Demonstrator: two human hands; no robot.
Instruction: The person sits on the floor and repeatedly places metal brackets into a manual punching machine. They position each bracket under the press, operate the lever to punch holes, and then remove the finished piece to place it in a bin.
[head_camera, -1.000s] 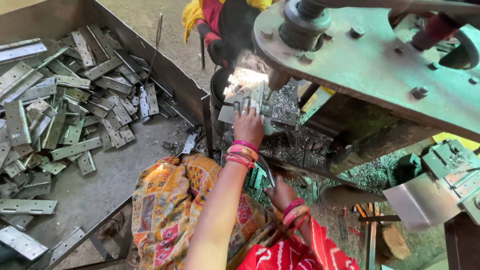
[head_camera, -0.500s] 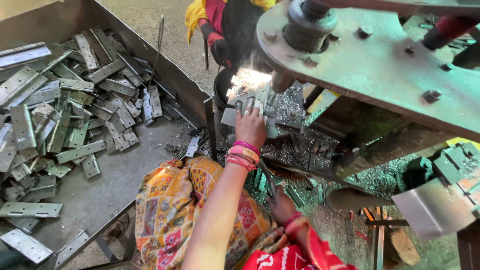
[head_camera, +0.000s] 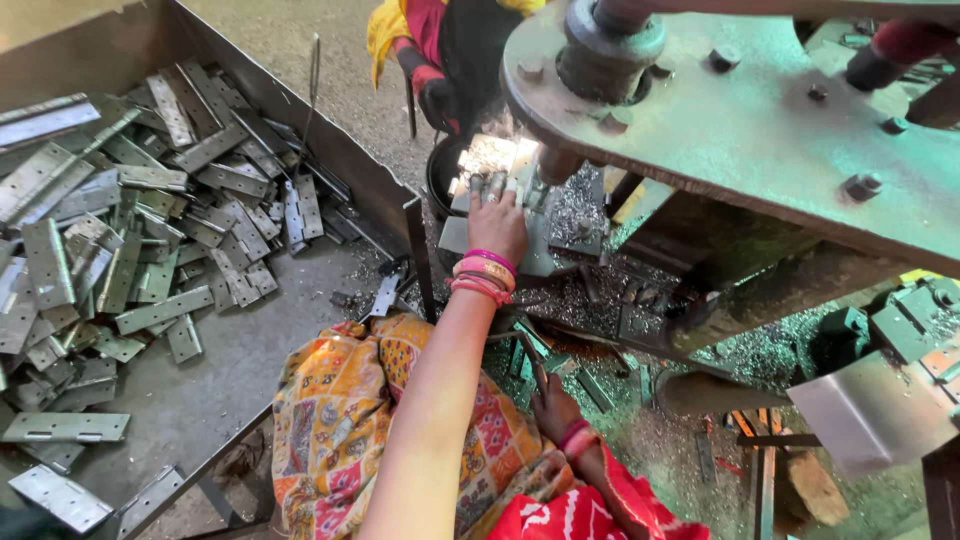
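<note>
The left hand (head_camera: 497, 222) stays stretched forward under the green press (head_camera: 740, 130), fingers pressed flat on the metal plate (head_camera: 470, 232) lying on the press bed, just as a moment ago. Lower down, the right hand (head_camera: 553, 408) has shifted a little and now rests low by the knee, closed round a thin dark rod (head_camera: 533, 362). The tray of hinge plates (head_camera: 130, 240) at left is unchanged.
</note>
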